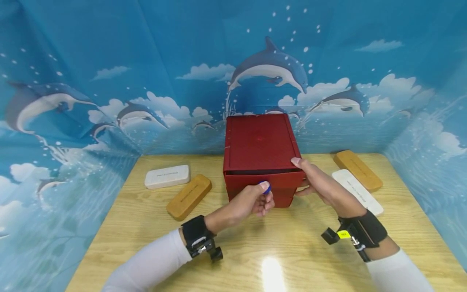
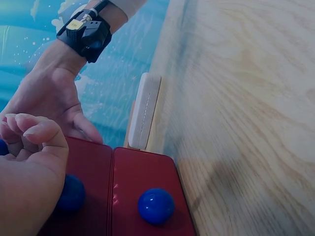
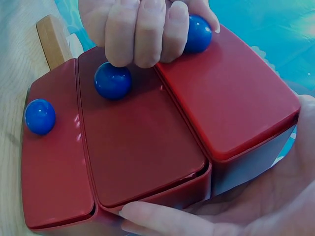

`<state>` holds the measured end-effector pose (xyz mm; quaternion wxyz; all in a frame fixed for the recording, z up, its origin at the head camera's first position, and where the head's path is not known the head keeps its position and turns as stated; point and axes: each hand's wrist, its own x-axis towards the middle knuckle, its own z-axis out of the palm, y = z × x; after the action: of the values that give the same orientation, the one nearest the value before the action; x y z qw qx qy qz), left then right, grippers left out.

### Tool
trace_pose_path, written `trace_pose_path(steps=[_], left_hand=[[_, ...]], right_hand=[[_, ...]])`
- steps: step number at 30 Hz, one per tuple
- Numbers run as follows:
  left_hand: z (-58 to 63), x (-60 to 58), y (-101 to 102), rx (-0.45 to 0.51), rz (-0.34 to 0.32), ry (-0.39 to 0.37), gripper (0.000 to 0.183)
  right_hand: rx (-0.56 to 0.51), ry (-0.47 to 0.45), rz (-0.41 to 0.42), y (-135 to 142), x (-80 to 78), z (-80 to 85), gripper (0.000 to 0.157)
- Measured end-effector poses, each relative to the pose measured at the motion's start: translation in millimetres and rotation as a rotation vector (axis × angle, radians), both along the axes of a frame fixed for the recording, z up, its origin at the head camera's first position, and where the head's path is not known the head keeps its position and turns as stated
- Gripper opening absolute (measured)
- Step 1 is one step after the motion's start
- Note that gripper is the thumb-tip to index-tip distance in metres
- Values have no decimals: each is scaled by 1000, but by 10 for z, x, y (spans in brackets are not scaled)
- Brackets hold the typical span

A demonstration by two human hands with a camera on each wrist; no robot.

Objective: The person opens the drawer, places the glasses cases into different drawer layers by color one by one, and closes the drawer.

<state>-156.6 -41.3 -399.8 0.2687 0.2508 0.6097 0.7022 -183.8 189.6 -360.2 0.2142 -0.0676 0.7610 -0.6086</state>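
Red box point(image 1: 260, 142) located on the table point(image 1: 233, 247), centre of the head view. My left hand point(image 1: 251, 200) pinches the blue knob point(image 3: 199, 33) of the top drawer point(image 3: 241, 93), which projects slightly past the two drawers below. My right hand point(image 1: 321, 182) is held wide against the box, thumb at its top front corner, fingers at its right side. White block point(image 1: 168, 177) and brown block point(image 1: 189, 197) noted left of centre.
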Motion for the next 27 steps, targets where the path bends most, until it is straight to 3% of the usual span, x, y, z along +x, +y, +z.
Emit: trace_pose_path(steps=[15, 27], left_hand=[[51, -74, 12, 30, -1, -99, 48], [44, -113, -20, 69, -42, -111, 45]], right_hand=[[-3, -6, 6, -7, -1, 22, 69], [-8, 0, -1, -23, 11, 9, 71]])
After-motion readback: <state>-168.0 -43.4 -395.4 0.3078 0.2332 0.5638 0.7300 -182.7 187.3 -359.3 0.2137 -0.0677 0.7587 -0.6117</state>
